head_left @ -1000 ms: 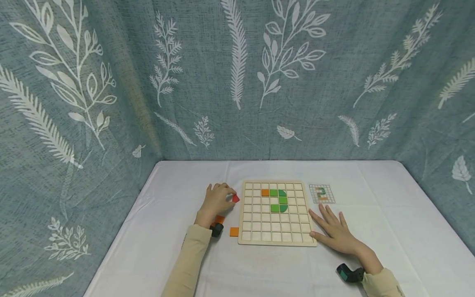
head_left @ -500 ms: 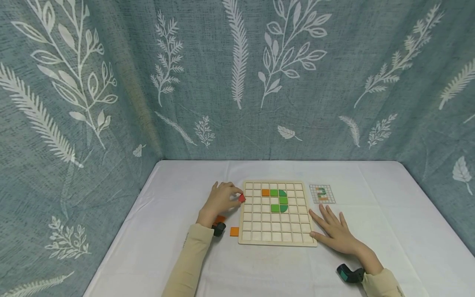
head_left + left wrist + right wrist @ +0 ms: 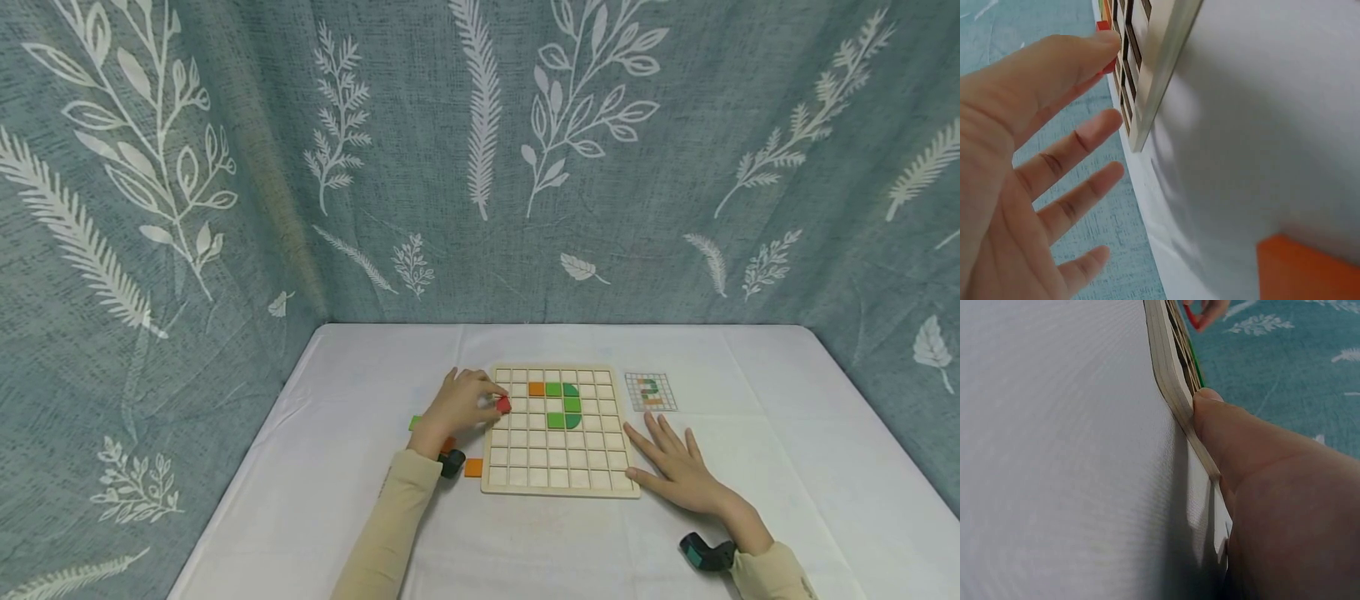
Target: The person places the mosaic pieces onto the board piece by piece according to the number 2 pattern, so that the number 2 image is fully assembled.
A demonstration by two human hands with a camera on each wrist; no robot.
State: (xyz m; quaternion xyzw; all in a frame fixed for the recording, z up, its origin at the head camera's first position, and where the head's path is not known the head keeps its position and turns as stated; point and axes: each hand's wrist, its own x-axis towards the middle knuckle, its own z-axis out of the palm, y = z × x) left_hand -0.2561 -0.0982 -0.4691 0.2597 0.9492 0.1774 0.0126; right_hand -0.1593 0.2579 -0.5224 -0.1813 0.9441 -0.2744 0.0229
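Note:
My left hand [image 3: 459, 407] pinches a small red tile [image 3: 503, 405] between thumb and index finger, over the left columns of a wooden grid board [image 3: 519, 459]. In the left wrist view the thumb hides most of the red tile [image 3: 1103, 26], and the other fingers are spread apart. On the board, an orange square [image 3: 536, 389], green squares [image 3: 572, 405] and dark green curved tiles [image 3: 571, 390] form a hook shape. My right hand [image 3: 681, 477] lies with fingers spread at the board's right edge; its thumb touches the rim in the right wrist view.
A printed pattern card [image 3: 651, 392] lies right of the board. Left of it are an orange square tile [image 3: 473, 467], another orange tile [image 3: 447, 444] partly behind the left wrist, and a green tile [image 3: 415, 422]. A patterned curtain [image 3: 480, 250] stands behind the white table.
My left hand has carried the red tile rightward from beside the board to over its left columns. A green tile behind the wrist has come into view. The right hand stays put.

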